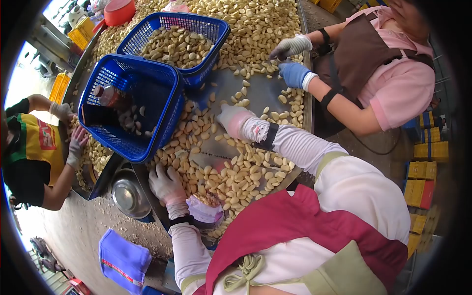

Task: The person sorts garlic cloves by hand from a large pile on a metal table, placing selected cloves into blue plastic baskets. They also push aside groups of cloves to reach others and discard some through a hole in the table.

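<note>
My left hand (pixel 166 186), in a pale glove, rests at the near left edge of the metal table with its fingers apart, touching pale cloves that look like peeled garlic (pixel 226 178). It holds nothing that I can see. My right hand (pixel 237 121), gloved with a pinkish back, reaches over the middle of the table beside more cloves. Its fingers are mostly hidden beneath it. Between my hands the cloves lie scattered over bare metal. A purple-and-white packet or container (pixel 205 210) with small brownish bits lies just right of my left wrist.
A blue basket (pixel 169 105) holding a bottle (pixel 107 95) and a few cloves stands left of my right hand. Behind it, another blue basket (pixel 223 37) contains darker cloves. Co-workers' gloved hands work at right (pixel 295 73) and left (pixel 76 145). A metal bowl (pixel 129 193) sits below the table edge.
</note>
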A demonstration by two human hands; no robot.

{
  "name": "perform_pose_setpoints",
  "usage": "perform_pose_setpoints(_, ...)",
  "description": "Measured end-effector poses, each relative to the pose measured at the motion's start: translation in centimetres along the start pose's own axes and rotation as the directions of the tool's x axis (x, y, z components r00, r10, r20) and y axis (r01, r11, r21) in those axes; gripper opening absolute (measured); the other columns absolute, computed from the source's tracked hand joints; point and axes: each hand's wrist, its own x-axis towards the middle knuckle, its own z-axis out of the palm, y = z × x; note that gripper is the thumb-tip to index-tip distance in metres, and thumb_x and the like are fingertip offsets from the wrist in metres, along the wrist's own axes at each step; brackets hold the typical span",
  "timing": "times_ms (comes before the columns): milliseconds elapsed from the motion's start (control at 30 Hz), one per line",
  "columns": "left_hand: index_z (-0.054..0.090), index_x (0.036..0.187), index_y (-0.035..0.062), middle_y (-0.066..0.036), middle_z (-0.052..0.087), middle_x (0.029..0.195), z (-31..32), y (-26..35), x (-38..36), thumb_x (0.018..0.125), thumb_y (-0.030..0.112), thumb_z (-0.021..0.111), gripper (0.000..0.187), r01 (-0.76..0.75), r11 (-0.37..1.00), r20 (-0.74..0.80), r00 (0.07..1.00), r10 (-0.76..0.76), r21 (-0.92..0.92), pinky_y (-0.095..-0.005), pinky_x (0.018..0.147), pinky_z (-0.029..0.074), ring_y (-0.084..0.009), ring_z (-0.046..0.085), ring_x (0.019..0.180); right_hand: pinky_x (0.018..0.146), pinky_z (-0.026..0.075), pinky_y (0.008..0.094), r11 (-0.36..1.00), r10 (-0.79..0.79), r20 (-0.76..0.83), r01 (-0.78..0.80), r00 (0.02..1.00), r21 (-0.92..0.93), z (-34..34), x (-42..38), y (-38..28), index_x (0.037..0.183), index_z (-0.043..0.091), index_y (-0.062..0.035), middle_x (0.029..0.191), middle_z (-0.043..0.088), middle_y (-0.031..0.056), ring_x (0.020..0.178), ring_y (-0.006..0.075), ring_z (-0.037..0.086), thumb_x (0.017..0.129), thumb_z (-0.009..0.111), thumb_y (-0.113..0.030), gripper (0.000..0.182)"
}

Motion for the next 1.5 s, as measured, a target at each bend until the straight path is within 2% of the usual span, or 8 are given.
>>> perform_pose_setpoints(200, 0.065, 0.123, 0.0063, -0.022, 0.062, 0.119, 0.1, -0.1, -0.1, 0.093, 0.031, 0.061, 0.039, 0.004, 1.000, 0.005, 1.000, -0.004, 0.026, -0.0514, 0.091, 0.049, -0.0418, 0.060, 0.107, 0.095, 0.055, 0.0441, 0.998, 0.042, 0.046, -0.041, 0.998, -0.041, 1.0, 2.3, 1.1, 0.123, 0.066, -0.0041, 0.131, 0.057, 0.0180, 0.117, 0.0384, 0.063, 0.082, 0.072, -0.005, 0.041)
perform_pose_setpoints(267, 0.065, 0.123, 0.0061, -0.022, 0.062, 0.119, 0.0, -0.1, -0.1, 0.093, 0.031, 0.061, 0.039, 0.000, 1.000, 0.007, 1.000, 0.000, 0.028, -0.0514, 0.091, 0.049, -0.0418, 0.060, 0.107, 0.097, 0.054, 0.0441, 0.953, -0.139, -0.417, 0.236, 0.898, 0.190, 2.6, 4.0, 2.2, 0.127, 0.065, -0.0060, 0.127, 0.059, 0.0198, 0.117, 0.0391, 0.062, 0.084, 0.067, -0.005, 0.043)
perform_pose_setpoints(700, 0.065, 0.122, 0.0057, -0.021, 0.063, 0.118, 0.0, -0.1, -0.1, 0.094, 0.030, 0.061, 0.037, -0.024, 1.000, -0.022, 0.999, 0.024, 0.001, -0.0512, 0.089, 0.050, -0.0417, 0.060, 0.104, 0.089, 0.056, 0.0392, 0.892, -0.182, -0.164, 0.233, 0.970, 0.387, 1.3, 3.4, 3.4, 0.131, 0.060, -0.0087, 0.104, 0.069, 0.0161, 0.103, 0.0333, 0.069, 0.085, 0.059, -0.006, 0.046)
perform_pose_setpoints(800, 0.065, 0.121, 0.0055, -0.021, 0.063, 0.118, -0.1, 0.0, -0.1, 0.094, 0.030, 0.061, 0.037, -0.006, 1.000, 0.010, 1.000, 0.005, 0.019, -0.0513, 0.089, 0.050, -0.0415, 0.060, 0.104, 0.073, 0.057, 0.0311, 0.077, -0.084, 0.024, -0.017, 0.996, 0.997, 0.9, 2.8, 5.0, 0.123, 0.066, -0.0056, 0.098, 0.070, 0.0098, 0.087, 0.0109, 0.066, 0.089, 0.060, -0.014, 0.035)
perform_pose_setpoints(933, 0.065, 0.121, 0.0059, -0.021, 0.063, 0.118, 0.3, -0.3, -0.1, 0.093, 0.030, 0.061, 0.037, -0.027, 0.999, -0.017, 0.999, 0.027, 0.019, -0.0513, 0.088, 0.050, -0.0414, 0.061, 0.104, 0.084, 0.055, 0.0365, 0.850, -0.185, -0.286, 0.299, 0.940, 0.434, 2.1, 2.8, 4.1, 0.112, 0.073, -0.0082, 0.104, 0.066, 0.0140, 0.095, 0.0285, 0.068, 0.086, 0.066, -0.019, 0.029)
perform_pose_setpoints(1200, 0.065, 0.120, 0.0076, -0.020, 0.064, 0.117, 0.6, -0.4, -0.2, 0.091, 0.028, 0.062, 0.036, -0.030, 1.000, -0.058, 0.998, 0.031, 0.006, -0.0518, 0.087, 0.050, -0.0417, 0.061, 0.101, 0.079, 0.057, 0.0395, 0.852, -0.281, -0.238, 0.356, 0.930, 0.383, 3.8, 2.5, 2.9, 0.117, 0.072, -0.0072, 0.105, 0.071, 0.0143, 0.093, 0.0325, 0.071, 0.088, 0.065, -0.013, 0.031)
perform_pose_setpoints(1267, 0.065, 0.121, 0.0077, -0.020, 0.064, 0.117, 0.4, -0.4, -0.1, 0.091, 0.028, 0.062, 0.036, -0.023, 1.000, -0.049, 0.999, 0.023, 0.001, -0.0518, 0.087, 0.050, -0.0416, 0.061, 0.102, 0.069, 0.056, 0.0303, 0.103, -0.221, 0.073, -0.051, 0.973, 0.993, 3.2, 1.4, 3.7, 0.125, 0.063, -0.0027, 0.103, 0.066, 0.0109, 0.087, 0.0192, 0.068, 0.092, 0.067, -0.015, 0.035)
perform_pose_setpoints(1500, 0.066, 0.122, 0.0065, -0.022, 0.063, 0.118, 0.5, -0.3, -0.1, 0.093, 0.032, 0.059, 0.039, -0.007, 1.000, -0.021, 1.000, 0.007, -0.003, -0.0522, 0.089, 0.049, -0.0426, 0.060, 0.105, 0.081, 0.062, 0.0359, -0.601, -0.461, -0.092, -0.234, 0.883, 0.764, 4.5, 0.8, 3.5, 0.143, 0.048, -0.0008, 0.119, 0.066, 0.0180, 0.107, 0.0320, 0.069, 0.096, 0.055, -0.005, 0.047)
